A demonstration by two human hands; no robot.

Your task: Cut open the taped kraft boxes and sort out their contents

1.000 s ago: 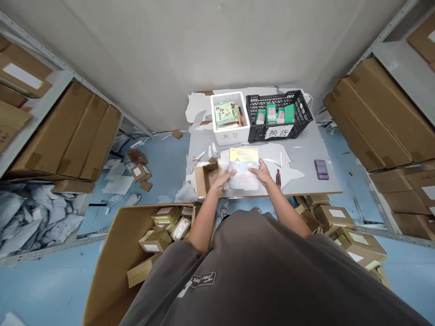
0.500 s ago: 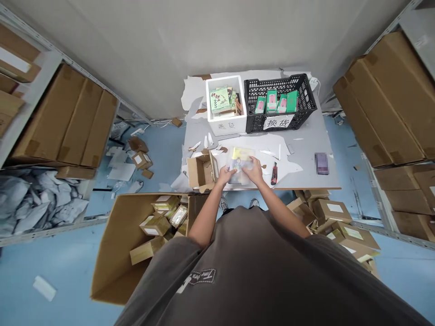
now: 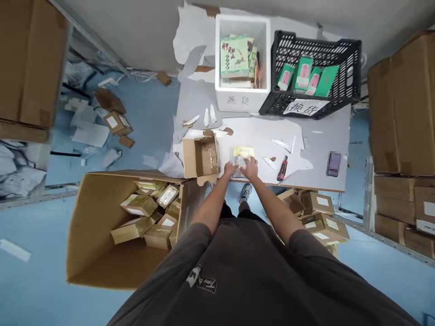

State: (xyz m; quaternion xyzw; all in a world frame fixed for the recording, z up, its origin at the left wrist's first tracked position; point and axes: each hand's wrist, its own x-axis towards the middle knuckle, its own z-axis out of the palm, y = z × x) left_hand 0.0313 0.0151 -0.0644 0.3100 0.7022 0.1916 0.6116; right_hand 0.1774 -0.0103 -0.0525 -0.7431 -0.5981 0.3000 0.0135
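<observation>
A flat packet, yellow at the top with a pale printed picture and in what looks like clear plastic, is at the table's front edge. My left hand grips its left lower edge, fingers curled. My right hand holds its right side, with the fingers over the printed face. To the left of my left hand an opened cardboard box stands with its flaps up and brown inside showing. A red and black box cutter lies to the right of my right hand.
Behind the hands stand a white foam box with several small boxes and a black crate with green boxes. Torn paper scraps litter the table. A phone-like blurred item lies right. A large carton of parcels stands at left.
My view has shifted closer to the table. The packet has come down towards the table's front edge, its plastic lying flatter, and both hands still hold it.
</observation>
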